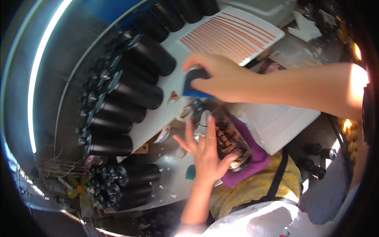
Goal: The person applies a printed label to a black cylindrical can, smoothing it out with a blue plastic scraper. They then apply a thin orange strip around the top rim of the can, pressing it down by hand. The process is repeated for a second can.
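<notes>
Cluttered worktable [169,185], one patterned bottle [231,142], two hands [207,152]

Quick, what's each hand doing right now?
Left hand: open, fingers spread, resting on the patterned bottle.
Right hand: closed on a blue block.

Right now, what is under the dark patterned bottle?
A purple cloth lies under the bottle, with the left hand steadying it. Whatever is beneath the cloth is covered.
</notes>
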Motion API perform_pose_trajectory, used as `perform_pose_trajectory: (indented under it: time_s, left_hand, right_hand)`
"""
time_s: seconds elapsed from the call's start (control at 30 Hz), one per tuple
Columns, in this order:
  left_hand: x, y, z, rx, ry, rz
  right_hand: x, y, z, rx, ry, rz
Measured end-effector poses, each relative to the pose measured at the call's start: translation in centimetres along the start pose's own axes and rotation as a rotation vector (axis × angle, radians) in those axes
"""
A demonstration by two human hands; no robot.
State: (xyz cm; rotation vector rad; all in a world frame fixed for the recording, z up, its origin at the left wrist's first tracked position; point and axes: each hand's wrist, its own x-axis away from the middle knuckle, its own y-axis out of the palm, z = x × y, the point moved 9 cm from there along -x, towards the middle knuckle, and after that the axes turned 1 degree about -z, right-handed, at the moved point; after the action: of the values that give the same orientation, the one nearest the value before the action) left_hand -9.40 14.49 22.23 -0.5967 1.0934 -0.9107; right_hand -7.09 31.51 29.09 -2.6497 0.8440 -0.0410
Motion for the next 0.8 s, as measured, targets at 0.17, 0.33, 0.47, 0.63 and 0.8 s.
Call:
perform_pose_trajectory:
  time_s: [0.17, 0.33, 0.47, 0.63, 0.8]
  left_hand:
    - [5.6, 1.5, 0.4, 0.118, -0.159, -0.118]
    - [5.8, 2.3, 1.4, -0.028, -0.21, -0.156]
    - [6.0, 2.5, 1.4, -0.063, -0.19, -0.133]
    - [6.1, 2.7, 1.2, -0.069, -0.206, -0.165]
    - [8.1, 3.5, -0.6, -0.029, -0.265, -0.224]
  right_hand:
    - [4.4, 1.2, 3.6, -0.075, 0.065, 0.114]
    - [7.9, 3.4, 1.6, 0.198, -0.222, 0.333]
    - [8.8, 2.0, 5.0, 0.007, -0.058, 0.486]
    - [9.2, 1.2, 11.5, -0.127, 0.065, 0.541]
    - [8.6, 2.1, 5.5, -0.173, -0.124, 0.427]
